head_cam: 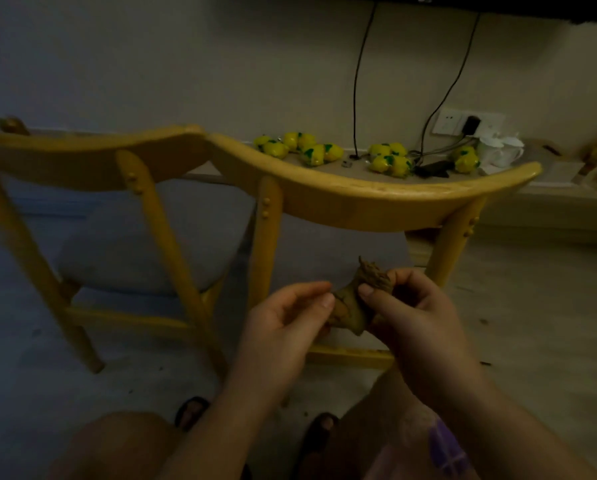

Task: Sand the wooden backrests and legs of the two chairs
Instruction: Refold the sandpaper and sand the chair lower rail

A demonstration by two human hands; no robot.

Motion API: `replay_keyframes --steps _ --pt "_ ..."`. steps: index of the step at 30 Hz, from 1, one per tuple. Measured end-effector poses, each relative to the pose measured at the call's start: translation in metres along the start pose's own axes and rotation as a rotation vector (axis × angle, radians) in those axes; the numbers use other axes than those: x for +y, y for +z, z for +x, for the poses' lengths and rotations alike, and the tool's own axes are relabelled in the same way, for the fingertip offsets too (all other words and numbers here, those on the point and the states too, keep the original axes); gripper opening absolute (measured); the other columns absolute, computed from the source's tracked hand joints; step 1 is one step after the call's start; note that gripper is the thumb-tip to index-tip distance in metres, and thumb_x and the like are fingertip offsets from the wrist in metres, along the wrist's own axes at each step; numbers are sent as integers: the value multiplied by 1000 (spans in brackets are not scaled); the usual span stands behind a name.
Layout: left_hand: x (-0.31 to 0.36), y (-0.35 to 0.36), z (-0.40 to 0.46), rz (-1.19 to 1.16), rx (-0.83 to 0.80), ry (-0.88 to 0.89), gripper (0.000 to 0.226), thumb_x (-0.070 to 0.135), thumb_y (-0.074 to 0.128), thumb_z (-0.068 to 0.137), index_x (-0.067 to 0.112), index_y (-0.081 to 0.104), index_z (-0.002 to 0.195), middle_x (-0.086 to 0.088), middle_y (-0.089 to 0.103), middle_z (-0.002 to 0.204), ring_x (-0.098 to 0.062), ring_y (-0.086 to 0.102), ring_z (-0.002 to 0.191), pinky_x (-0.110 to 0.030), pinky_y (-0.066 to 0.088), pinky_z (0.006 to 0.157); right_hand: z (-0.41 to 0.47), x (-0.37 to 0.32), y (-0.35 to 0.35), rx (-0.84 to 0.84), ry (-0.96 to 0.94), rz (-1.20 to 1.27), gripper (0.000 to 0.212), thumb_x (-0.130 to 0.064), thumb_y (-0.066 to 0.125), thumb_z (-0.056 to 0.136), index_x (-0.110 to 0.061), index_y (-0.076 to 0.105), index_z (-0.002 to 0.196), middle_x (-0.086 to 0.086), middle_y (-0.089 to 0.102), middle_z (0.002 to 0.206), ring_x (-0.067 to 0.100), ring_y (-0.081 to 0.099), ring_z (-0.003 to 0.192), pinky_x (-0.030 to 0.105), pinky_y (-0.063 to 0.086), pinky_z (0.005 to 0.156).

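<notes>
Two yellow wooden chairs stand side by side with their backs toward me. The left chair's curved backrest (92,157) meets the right chair's backrest (369,199) near the middle of the view. Both have grey seat cushions (141,244) and slanted legs (265,244). A crumpled brown piece of sandpaper (354,306) is held between both hands, low in front of the right chair. My left hand (283,327) pinches its left end. My right hand (414,323) grips its right, frayed end.
Behind the chairs a low ledge (345,168) carries several yellow-green packets (310,150), a white kettle (501,150) and a dark device. Black cables (357,81) hang to a wall socket (463,123). My knees and sandalled feet (191,412) are at the bottom, on a pale wood floor.
</notes>
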State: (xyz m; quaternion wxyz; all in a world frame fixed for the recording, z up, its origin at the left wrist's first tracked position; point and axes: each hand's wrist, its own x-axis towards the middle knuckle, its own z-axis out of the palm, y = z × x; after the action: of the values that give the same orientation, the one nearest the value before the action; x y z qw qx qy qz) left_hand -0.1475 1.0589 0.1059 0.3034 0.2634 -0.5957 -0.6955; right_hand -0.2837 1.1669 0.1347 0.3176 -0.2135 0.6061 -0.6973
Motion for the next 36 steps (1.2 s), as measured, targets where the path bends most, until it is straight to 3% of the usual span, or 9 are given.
replay_keyframes --steps 3,8,13,17,20,25,28,31,36 --pt "-5 -10 3 52 -57 -59 29 35 80 84 43 74 110 20 75 107 2 71 100 -10 54 77 -3 -1 4 -15 76 6 32 -11 80 81 3 60 102 30 67 108 48 67 104 52 62 84" --pt "-20 -17 21 -11 -137 -137 50 3 75 86 41 69 117 26 71 116 4 66 110 -15 56 76 1 2 5 -106 207 -32 24 -17 83 77 -10 67 93 19 72 102 37 73 99 37 60 78" --pt "-31 -21 48 -37 -224 -137 49 20 74 81 47 68 122 20 69 125 -3 67 114 -24 58 82 15 17 0 -85 251 -44 34 -14 82 75 -3 65 102 28 70 109 40 72 103 43 61 82" --pt "-56 -11 63 -52 -241 -334 45 14 82 84 27 67 125 2 77 114 -16 74 102 -24 58 78 29 29 -11 -82 278 61 24 -9 77 80 -4 65 100 18 73 99 34 73 97 39 62 79" --pt "-72 -2 73 -45 -191 -401 37 7 80 86 14 69 121 -7 78 107 -20 76 99 -25 58 76 39 42 -21 -66 326 143 3 -8 65 89 -8 64 91 13 69 92 30 71 91 40 61 80" --pt "-85 6 84 42 -153 -412 38 -1 80 82 19 71 113 -3 78 98 -13 76 86 -23 58 72 53 67 -31 -16 415 175 17 6 51 90 -4 62 100 17 66 91 27 70 86 41 59 77" --pt "-95 11 86 104 -154 -427 44 -5 80 81 19 70 118 0 78 102 -12 75 94 -28 61 84 57 82 -38 -5 440 139 26 10 60 88 -3 60 111 11 75 96 25 73 85 38 60 74" --pt "-102 11 87 126 -212 -431 45 -6 76 84 25 70 116 1 78 107 -12 73 103 -30 59 92 59 89 -45 -57 462 157 49 0 74 77 -10 60 123 10 76 112 27 75 98 35 61 76" --pt "-113 13 86 -23 -197 -531 39 -5 74 87 21 72 116 -7 76 114 -21 73 107 -36 60 89 65 98 -58 -53 499 201 45 6 69 85 -13 63 125 15 74 113 32 73 102 37 60 76"
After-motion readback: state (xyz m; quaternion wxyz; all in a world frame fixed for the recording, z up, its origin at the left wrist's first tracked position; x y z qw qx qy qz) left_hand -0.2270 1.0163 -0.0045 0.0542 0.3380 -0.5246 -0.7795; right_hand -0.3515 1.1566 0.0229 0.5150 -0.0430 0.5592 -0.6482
